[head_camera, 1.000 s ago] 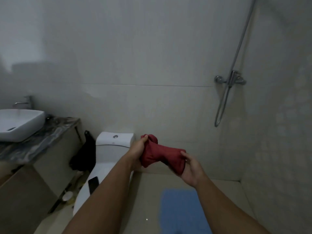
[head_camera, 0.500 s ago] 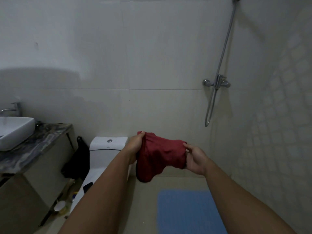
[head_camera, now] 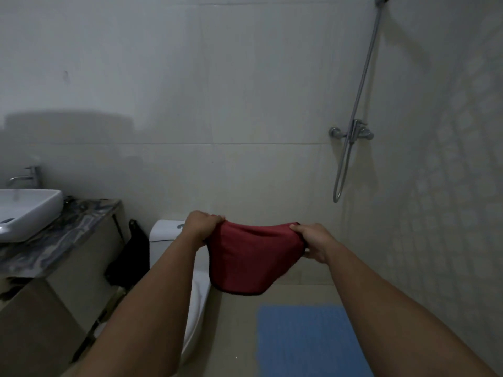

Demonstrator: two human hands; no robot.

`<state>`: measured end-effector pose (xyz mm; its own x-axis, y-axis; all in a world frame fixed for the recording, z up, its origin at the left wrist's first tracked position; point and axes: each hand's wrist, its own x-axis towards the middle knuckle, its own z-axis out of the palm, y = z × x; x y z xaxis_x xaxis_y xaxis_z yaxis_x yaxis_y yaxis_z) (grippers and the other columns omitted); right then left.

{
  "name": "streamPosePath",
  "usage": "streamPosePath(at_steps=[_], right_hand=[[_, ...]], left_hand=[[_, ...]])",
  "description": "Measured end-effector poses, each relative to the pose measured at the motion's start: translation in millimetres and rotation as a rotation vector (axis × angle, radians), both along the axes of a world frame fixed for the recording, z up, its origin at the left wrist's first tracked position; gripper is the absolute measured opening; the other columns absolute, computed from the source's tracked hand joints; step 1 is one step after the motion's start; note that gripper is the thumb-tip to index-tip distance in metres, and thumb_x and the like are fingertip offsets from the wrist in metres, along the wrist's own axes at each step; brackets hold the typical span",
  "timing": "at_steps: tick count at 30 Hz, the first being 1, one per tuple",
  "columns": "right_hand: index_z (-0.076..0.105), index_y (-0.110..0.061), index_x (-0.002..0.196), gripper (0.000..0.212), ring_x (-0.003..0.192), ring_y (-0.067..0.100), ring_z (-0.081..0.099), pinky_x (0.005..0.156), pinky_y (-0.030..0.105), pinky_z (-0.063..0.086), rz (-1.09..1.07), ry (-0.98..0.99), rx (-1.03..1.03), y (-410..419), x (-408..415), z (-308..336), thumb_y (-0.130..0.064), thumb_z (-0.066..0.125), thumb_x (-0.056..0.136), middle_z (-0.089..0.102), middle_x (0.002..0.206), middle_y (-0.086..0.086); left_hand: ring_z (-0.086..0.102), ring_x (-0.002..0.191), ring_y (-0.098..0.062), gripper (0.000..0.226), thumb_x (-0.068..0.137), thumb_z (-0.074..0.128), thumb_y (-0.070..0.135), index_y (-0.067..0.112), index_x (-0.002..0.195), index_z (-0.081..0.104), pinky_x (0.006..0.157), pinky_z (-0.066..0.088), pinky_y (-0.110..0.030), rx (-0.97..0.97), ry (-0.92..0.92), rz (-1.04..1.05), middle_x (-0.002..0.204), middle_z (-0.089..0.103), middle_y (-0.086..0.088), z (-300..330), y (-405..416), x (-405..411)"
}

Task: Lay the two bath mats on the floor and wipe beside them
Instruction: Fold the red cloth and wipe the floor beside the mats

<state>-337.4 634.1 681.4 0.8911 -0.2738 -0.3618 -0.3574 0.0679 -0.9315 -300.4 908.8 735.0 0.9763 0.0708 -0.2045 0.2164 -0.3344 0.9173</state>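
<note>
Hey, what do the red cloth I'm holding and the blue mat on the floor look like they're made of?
The red cloth looks like soft matte fabric, perhaps microfibre: it sags limply between the left hand and right hand, with a dark stitched edge. The blue mat looks like rubber or plastic, judging by its faint bumpy grid, though dim light leaves that open.

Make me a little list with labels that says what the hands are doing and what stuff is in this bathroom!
left hand: grips the left top edge of the red cloth
right hand: grips its right top edge
red cloth: stretched between both hands in the air, hanging down
blue mat: flat on the floor, below the cloth
toilet: left of the mat
sink: far left, on the counter
shower hose: on the wall, right
</note>
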Motion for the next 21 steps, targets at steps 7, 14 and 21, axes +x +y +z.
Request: streamPosePath(at_steps=[7,14,21], right_hand=[[0.064,-0.016,0.125,0.050,0.113,0.025,0.063,0.080,0.038,0.053,0.185,-0.053,0.036,-2.4,4.0,13.6,0.003,0.075,0.080,0.067,0.121,0.010],[0.076,-0.004,0.100,0.028,0.076,0.019,0.065,0.060,0.022,0.053,0.290,-0.065,-0.361,0.0,9.8,18.4,0.012,0.056,0.088,0.072,0.093,0.016],[0.077,-0.010,0.094,0.015,0.067,0.009,0.060,0.059,0.018,0.046,0.457,-0.104,-0.788,3.2,12.1,24.8,-0.009,0.062,0.097,0.068,0.079,0.004]], left_hand=[[0.066,0.085,-0.025,0.029,0.087,0.080,0.022,0.015,0.110,0.065,0.082,0.059,-0.044,-0.047,-0.105,-0.001,0.100,0.070,-0.014,-0.3,28.4,8.6],[0.069,0.089,-0.016,0.027,0.085,0.077,0.006,0.011,0.111,0.078,0.075,0.051,-0.020,0.553,-0.108,-0.505,0.099,0.076,-0.004,1.7,41.7,15.0],[0.053,0.117,-0.030,0.025,0.100,0.059,0.029,0.027,0.120,0.074,0.097,0.050,-0.044,1.175,-0.316,-0.456,0.124,0.058,-0.006,-0.2,51.0,20.2]])
